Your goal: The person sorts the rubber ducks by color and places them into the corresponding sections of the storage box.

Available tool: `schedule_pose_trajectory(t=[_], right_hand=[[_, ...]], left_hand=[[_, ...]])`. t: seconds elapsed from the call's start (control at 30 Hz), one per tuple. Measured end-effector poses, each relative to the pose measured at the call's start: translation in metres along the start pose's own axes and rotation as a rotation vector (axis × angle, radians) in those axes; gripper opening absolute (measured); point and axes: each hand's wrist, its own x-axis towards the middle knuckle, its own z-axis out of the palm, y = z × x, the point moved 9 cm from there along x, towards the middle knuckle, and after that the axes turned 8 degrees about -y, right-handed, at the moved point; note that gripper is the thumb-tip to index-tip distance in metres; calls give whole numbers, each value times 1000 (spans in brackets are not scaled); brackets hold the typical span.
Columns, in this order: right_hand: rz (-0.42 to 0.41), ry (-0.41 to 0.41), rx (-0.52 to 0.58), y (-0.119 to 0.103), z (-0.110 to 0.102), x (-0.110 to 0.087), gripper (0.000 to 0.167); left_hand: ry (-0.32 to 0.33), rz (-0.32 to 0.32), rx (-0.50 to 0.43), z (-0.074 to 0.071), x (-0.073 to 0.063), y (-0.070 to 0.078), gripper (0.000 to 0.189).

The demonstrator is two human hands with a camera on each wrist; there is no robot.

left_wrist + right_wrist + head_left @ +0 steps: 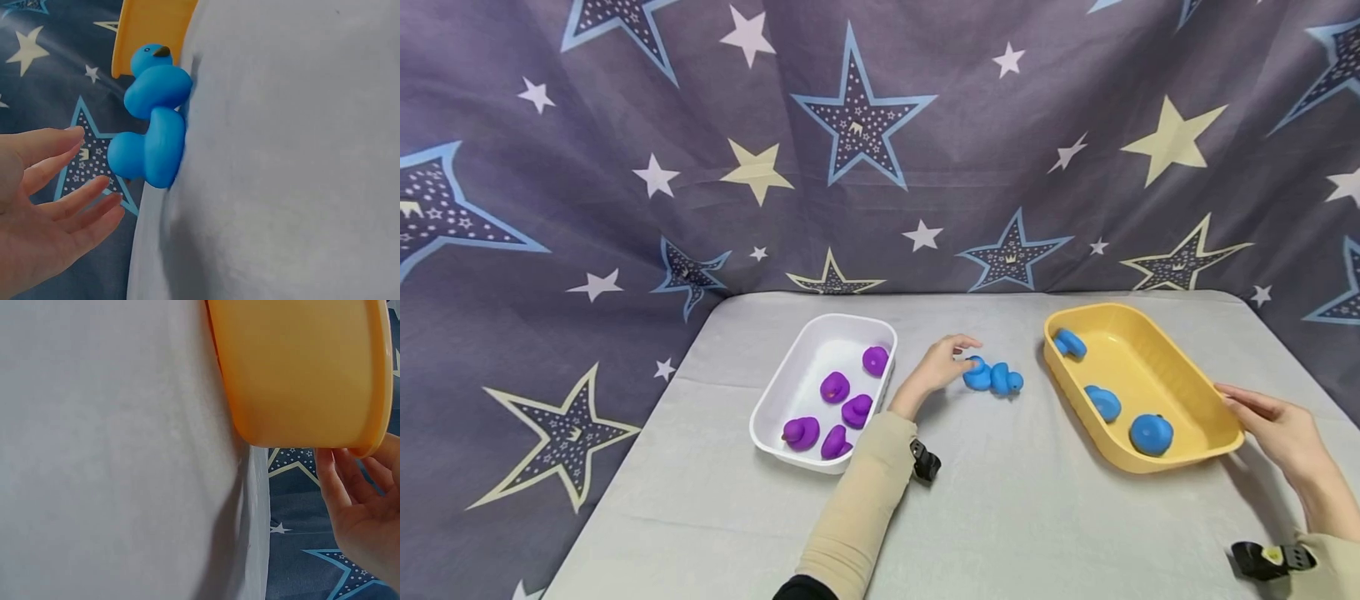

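Note:
My left hand reaches with spread fingers toward two blue rubber ducks lying side by side on the cloth. In the left wrist view, the nearer duck has its round head toward the hand, and a gap shows between fingertips and duck. The farther duck shows an eye and a dark beak. At the right end of a yellow tub, my right hand touches the wall and rim with extended fingers. The right wrist view shows these fingers against the tub's outer side.
Several purple rubber ducks lie in a white tub beside the left forearm. Inside the yellow tub are three blue ducks. A light cloth covers the table, and a star-patterned curtain hangs behind it.

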Motion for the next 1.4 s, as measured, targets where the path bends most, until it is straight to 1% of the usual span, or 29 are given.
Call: schedule_pose_trajectory(t=[0.13,0.17,0.27,0.3,0.33,0.37,0.4,0.47,0.5,0.53,0.57,0.6,0.63,0.67,0.7,0.73,0.83,0.87,0.9,0.93,0.97,1.03,1.07,1.13,1.2,1.23,1.27,1.3,1.4], right_hand=[[-9,-3,59,-7,0,-4,40],[-13,-6,72,-8,0,-4,38],[-16,-4,103,-7,-1,-5,36],[-17,-3,102,-6,-2,-4,37],[-16,-7,105,-4,-2,-3,37],[-16,-9,98,-3,-2,-3,37],[-14,-7,92,-2,-2,-2,38],[-16,-9,89,0,-2,-2,38],[-18,-12,90,0,-2,-2,38],[-20,-13,93,0,-2,-1,38],[-20,-10,86,0,-2,-2,38],[-21,-15,92,0,-2,-2,38],[-23,-15,86,0,-2,-2,38],[-20,-16,81,0,-2,-2,39],[-19,-16,71,0,-2,-2,39],[-19,-15,63,0,-2,-1,39],[-14,-16,47,2,-2,0,41],[-14,-18,43,2,-2,0,41],[-13,-16,33,2,-2,0,41],[-11,-15,26,3,-2,1,42],[-10,-13,21,3,-2,1,43],[-8,-12,11,4,-2,2,43],[-10,-11,11,4,-2,2,43],[-14,-13,31,3,-2,2,41],[-20,-14,50,3,-2,1,40],[-24,-14,64,2,-3,1,39],[-27,-15,68,2,-3,1,38],[-27,-16,71,2,-3,1,38],[-23,-18,61,2,-2,1,38]], left_hand=[[-43,-16,-6,7,6,-10,32],[-43,-12,21,9,7,-10,32],[-37,64,98,24,32,-43,33],[-40,64,112,28,41,-55,34],[-31,99,127,33,48,-65,34],[-18,136,140,35,52,-71,33],[-32,129,114,36,56,-78,33],[-51,75,72,32,46,-63,33],[-64,48,51,28,37,-52,33],[-56,52,48,25,30,-41,31],[-64,15,43,22,22,-30,31],[-77,-24,39,21,18,-25,32],[-68,-22,63,22,16,-21,32],[-59,-4,71,26,24,-33,32],[-58,12,79,34,38,-54,32],[-50,45,78,43,55,-79,31],[-36,147,37,73,114,-169,33],[-47,159,11,81,133,-197,34],[-52,149,3,85,139,-207,34],[-52,149,-1,84,138,-205,34],[-43,142,17,81,133,-197,34],[-48,69,40,64,103,-151,33],[-47,35,51,54,83,-121,32],[-22,5,52,35,46,-67,31],[-10,-34,13,20,16,-24,30],[1,-33,5,15,5,-8,28],[9,-30,-16,10,-4,5,28],[17,-25,-6,8,-8,8,28],[34,-10,18,8,-6,6,27]])
